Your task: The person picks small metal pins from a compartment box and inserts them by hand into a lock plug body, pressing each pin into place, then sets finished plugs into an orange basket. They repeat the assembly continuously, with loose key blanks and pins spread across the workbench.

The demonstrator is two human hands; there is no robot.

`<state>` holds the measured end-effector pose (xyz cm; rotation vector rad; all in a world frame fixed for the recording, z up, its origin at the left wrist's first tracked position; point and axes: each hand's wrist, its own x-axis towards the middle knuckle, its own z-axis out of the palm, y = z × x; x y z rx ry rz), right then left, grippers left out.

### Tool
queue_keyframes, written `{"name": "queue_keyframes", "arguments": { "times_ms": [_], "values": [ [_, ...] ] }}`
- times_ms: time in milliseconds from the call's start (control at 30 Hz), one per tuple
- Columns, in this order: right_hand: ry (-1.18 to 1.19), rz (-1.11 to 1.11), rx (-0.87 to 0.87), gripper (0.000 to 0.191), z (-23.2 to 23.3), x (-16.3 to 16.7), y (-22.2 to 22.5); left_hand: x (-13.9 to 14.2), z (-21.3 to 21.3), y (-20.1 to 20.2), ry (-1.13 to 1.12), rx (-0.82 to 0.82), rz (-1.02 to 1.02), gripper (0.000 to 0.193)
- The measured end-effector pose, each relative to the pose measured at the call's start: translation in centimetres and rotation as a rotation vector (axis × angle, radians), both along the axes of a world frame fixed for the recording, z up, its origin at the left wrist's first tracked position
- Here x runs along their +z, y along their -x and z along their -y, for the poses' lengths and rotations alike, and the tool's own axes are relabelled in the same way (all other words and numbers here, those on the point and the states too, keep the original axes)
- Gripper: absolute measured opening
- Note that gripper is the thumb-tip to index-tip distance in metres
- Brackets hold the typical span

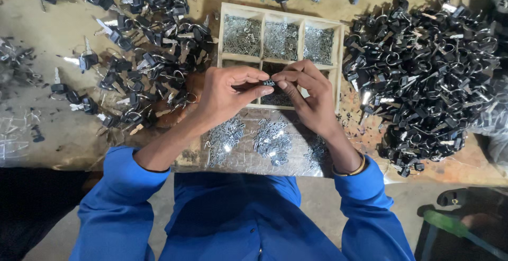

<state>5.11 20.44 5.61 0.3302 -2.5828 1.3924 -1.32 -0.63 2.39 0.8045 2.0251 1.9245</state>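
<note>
Both hands met over the wooden tray (219, 33): left hand (225, 94) and right hand (307, 92) pinched one small black part (269, 83) between fingertips, mid-assembly I'd guess. Black-headed keys (423, 76) were heaped at 3 o'clock. Next probably needs a fine, steady fit.

Two hands, the left hand (225, 94) and the right hand (307, 94), meet over one wooden tray (219, 33) on the tabletop (47, 33). The tray shows three upper compartments of small silver metal parts (280, 40), with a lower row partly hidden. One small dark piece (269, 83) sits between the fingertips. Two large heaps of black-headed keys (423, 76) flank the tray, too many to count. One gold bangle (352, 171) circles the right wrist.
</note>
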Motion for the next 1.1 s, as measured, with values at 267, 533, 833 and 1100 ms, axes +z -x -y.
{"name": "queue_keyframes", "arguments": {
  "times_ms": [267,533,833,1100],
  "values": [
    [0.102,0.057,0.002,0.018,0.5,-0.7,-0.3,-0.7,0.5,-0.3,-0.028,0.02,-0.032,0.021],
    [-0.404,-0.077,-0.061,0.026,-0.1,-0.7,0.1,-1.4,0.7,-0.7,-0.107,0.012,0.047,0.024],
    [-0.467,-0.034,-0.056,0.016,-0.7,-1.5,-0.4,-1.1,0.7,-0.9,-0.01,0.028,0.112,0.026],
    [-0.409,-0.087,-0.158,0.016,-1.2,-0.9,-0.5,-1.0,0.6,-0.7,0.0,0.02,0.086,0.028]
  ]
}}
